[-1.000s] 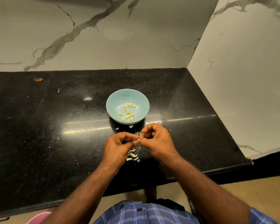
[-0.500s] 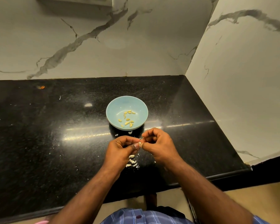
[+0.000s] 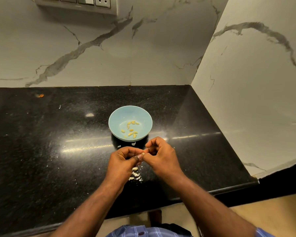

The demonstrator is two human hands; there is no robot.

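Head camera, looking down, forward at counter (image 3: 41, 151) corner, close.

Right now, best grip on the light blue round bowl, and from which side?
Probably the right-hand rim of the light blue round bowl, pinched from above and kept level: it stands upright and shallow, loose yellowish seeds in its bottom. The left hand and right hand pinch a small pale seed before its near edge, so come from the right.
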